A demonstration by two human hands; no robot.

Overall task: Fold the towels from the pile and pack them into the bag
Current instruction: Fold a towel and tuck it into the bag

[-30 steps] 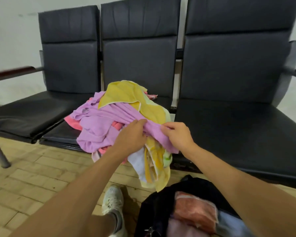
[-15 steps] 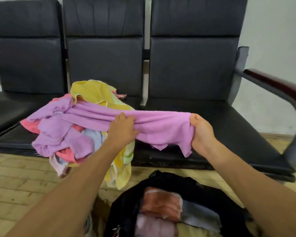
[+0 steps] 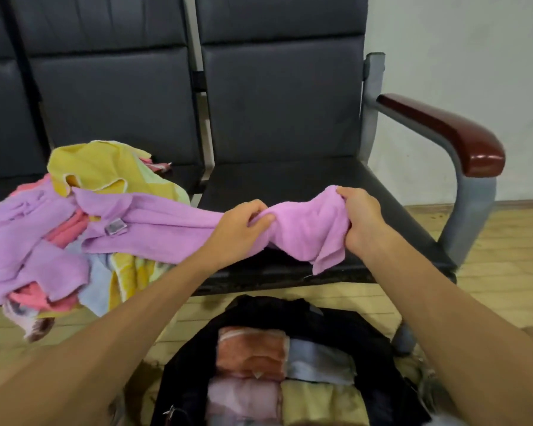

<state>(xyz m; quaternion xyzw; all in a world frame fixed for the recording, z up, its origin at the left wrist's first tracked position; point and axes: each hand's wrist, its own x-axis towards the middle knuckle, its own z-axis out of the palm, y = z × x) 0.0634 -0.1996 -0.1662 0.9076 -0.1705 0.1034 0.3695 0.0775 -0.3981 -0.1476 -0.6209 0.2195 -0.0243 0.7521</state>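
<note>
Where the row of black padded chairs stands against the pale wall, it fills the upper part of the view, and its right end carries a grey frame with a dark red armrest. Below the chairs lies a light wooden floor. On the seat left of the end chair rests the pile of towels: purple, pink, pale blue and yellow pieces lie crumpled together, with a yellow towel on top and some ends hanging over the seat's front edge. On the floor just in front of the end chair stands the black bag, open at the top. Inside it show four folded towels packed side by side: an orange-pink one and a pale blue one behind, a light pink one and a pale yellow one in front. A purple towel stretches from the pile to the right, over the front of the end seat. The left hand grips this towel partway along, fingers curled round the bunched cloth. The right hand clamps the towel's free end, from which a corner hangs down. The two hands are near each other but apart. A small grey label shows on the purple towel near the pile.
</note>
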